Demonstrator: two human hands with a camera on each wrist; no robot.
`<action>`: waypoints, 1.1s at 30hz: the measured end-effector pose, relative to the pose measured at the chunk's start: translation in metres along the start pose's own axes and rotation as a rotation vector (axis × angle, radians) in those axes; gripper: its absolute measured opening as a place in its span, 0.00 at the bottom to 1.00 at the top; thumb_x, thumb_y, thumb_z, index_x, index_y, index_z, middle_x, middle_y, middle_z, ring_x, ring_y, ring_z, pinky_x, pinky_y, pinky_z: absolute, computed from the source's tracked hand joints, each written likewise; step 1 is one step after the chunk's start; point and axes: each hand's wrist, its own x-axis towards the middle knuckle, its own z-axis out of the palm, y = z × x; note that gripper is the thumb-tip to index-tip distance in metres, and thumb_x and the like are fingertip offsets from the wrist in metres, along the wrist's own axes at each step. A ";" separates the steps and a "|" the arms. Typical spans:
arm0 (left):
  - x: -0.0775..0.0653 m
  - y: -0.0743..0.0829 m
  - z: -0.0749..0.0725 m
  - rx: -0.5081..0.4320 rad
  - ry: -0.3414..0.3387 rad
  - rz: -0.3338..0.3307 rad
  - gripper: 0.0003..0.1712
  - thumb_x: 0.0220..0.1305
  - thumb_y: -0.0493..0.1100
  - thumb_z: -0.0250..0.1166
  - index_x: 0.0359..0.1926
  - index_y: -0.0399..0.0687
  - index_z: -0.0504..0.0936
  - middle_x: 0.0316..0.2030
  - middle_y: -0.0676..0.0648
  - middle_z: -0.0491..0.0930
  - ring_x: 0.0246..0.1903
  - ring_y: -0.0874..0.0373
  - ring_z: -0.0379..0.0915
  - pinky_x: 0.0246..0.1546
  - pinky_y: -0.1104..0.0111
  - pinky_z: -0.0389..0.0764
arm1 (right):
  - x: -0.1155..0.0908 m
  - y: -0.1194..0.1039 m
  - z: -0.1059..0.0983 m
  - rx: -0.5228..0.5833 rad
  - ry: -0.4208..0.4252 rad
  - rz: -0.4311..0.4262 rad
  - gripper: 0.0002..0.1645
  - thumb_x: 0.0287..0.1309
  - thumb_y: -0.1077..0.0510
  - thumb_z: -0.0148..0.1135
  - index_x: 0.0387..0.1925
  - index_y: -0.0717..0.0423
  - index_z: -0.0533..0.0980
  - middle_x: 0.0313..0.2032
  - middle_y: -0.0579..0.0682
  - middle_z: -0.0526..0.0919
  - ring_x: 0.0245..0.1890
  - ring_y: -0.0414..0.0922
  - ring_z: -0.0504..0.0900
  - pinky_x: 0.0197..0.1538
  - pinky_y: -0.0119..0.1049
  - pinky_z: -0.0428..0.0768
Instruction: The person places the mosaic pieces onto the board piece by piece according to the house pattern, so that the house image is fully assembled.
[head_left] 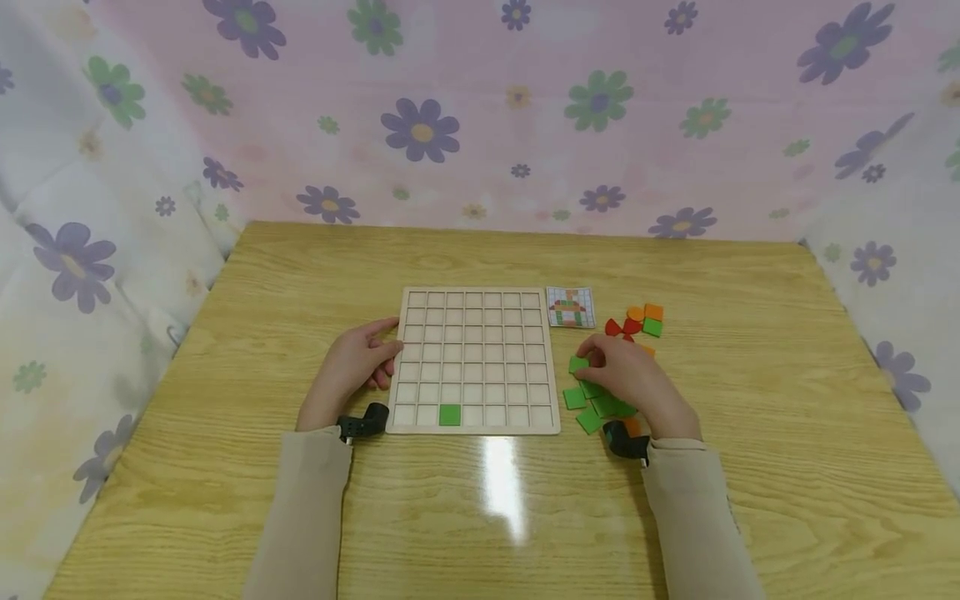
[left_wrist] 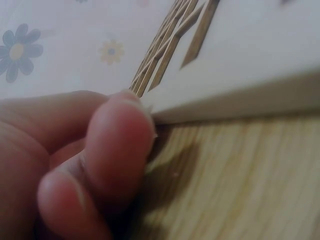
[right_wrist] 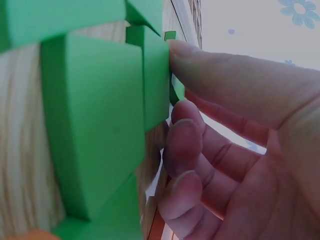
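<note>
A light wooden grid board (head_left: 480, 362) lies on the table, one green square tile (head_left: 450, 415) in its bottom row. At its left edge my left hand (head_left: 352, 362) holds on with thumb and fingers; curled fingertips (left_wrist: 120, 145) show against the rim in the left wrist view. My right hand (head_left: 626, 375) is over a loose pile of green tiles (head_left: 588, 419) right of the board. Its thumb and forefinger pinch a green square tile (head_left: 577, 365) at the pile's far side. More green tiles (right_wrist: 100, 120) fill the right wrist view, partly hiding the pinched one.
A small pattern card (head_left: 571, 307) lies by the board's upper right corner. Beyond my right hand are red quarter-round pieces (head_left: 632, 326), an orange round piece (head_left: 636, 313), an orange square (head_left: 654, 311) and a green square (head_left: 652, 327). Flowered cloth (head_left: 480, 117) hangs behind the table.
</note>
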 end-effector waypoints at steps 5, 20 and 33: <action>0.001 0.000 0.000 0.005 -0.003 0.004 0.30 0.61 0.51 0.58 0.63 0.62 0.62 0.20 0.42 0.76 0.15 0.51 0.74 0.15 0.65 0.75 | 0.000 -0.001 0.000 0.011 -0.002 -0.014 0.16 0.50 0.53 0.64 0.39 0.54 0.73 0.32 0.48 0.75 0.33 0.46 0.71 0.38 0.39 0.71; 0.003 -0.004 0.001 -0.005 0.003 0.014 0.30 0.60 0.52 0.58 0.63 0.62 0.63 0.20 0.41 0.77 0.15 0.51 0.74 0.14 0.64 0.74 | 0.002 -0.001 0.001 0.051 -0.028 -0.031 0.13 0.49 0.54 0.65 0.37 0.51 0.72 0.34 0.47 0.75 0.35 0.45 0.72 0.41 0.40 0.71; 0.002 -0.005 0.000 -0.011 0.007 0.016 0.29 0.60 0.52 0.58 0.62 0.63 0.63 0.20 0.41 0.76 0.15 0.50 0.74 0.14 0.64 0.75 | 0.004 -0.002 0.003 0.052 0.011 -0.079 0.10 0.53 0.51 0.62 0.36 0.49 0.76 0.29 0.46 0.75 0.30 0.44 0.71 0.35 0.36 0.70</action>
